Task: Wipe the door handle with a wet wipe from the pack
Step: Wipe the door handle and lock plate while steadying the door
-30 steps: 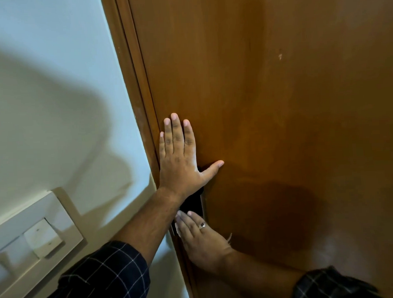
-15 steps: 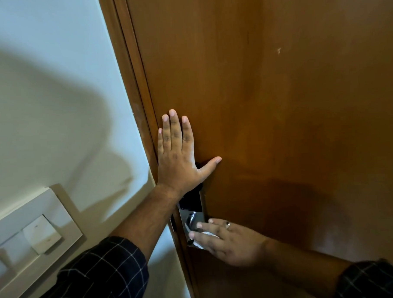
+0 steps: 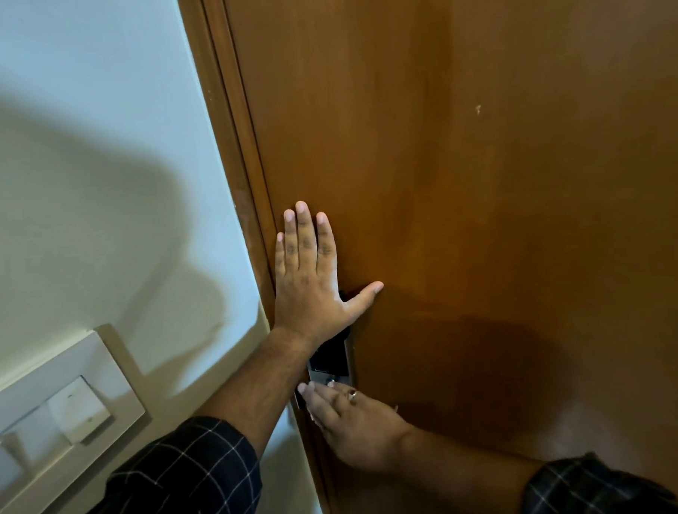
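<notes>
My left hand (image 3: 307, 289) lies flat on the brown wooden door (image 3: 483, 211), fingers together and pointing up, thumb out to the right, holding nothing. Just below it is the black and silver lock plate (image 3: 331, 361) at the door's edge. My right hand (image 3: 356, 423), with a ring on one finger, covers the door handle beneath the plate and hides it. A small white corner of the wet wipe (image 3: 394, 408) sticks out behind that hand; the remainder is pressed under the palm. The pack is out of view.
The wooden door frame (image 3: 227, 145) runs up the left of the door. A pale wall (image 3: 92, 151) lies further left, with a white switch panel (image 3: 64, 404) at the lower left. Both forearms wear dark checked sleeves.
My right hand slid right along the handle, showing the white wipe under the fingers, then came back left over the handle. My left hand stayed flat on the door.
</notes>
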A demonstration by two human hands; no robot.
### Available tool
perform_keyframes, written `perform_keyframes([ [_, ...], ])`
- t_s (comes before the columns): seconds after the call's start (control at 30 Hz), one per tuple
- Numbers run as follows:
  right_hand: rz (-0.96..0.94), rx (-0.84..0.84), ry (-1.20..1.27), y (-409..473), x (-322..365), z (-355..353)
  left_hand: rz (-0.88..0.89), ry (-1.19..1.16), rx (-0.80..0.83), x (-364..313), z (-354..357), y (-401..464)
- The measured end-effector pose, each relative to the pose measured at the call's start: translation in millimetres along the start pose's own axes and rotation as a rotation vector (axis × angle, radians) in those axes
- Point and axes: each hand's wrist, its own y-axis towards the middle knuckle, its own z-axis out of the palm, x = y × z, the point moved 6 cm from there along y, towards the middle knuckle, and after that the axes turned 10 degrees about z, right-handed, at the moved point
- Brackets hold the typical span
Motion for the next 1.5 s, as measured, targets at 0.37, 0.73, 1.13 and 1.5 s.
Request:
perform_keyframes([
  [0.37,-0.014,0.033,0.250,-16,-12,-10,0.012,-0.015,0.005,2,0,-1],
  [0.73,-0.235,0.291,-0.070,-49,-68,-27,0.007,-0.028,-0.006,-1,-2,-1],
  [1.13,0.275,0.269,0.127,-17,-81,-66,0.000,-0.033,-0.015,0,-1,0],
  [1.5,0.140,-0.019,0.218,-63,-20,-22,0.003,-0.047,-0.072,1,-1,0],
])
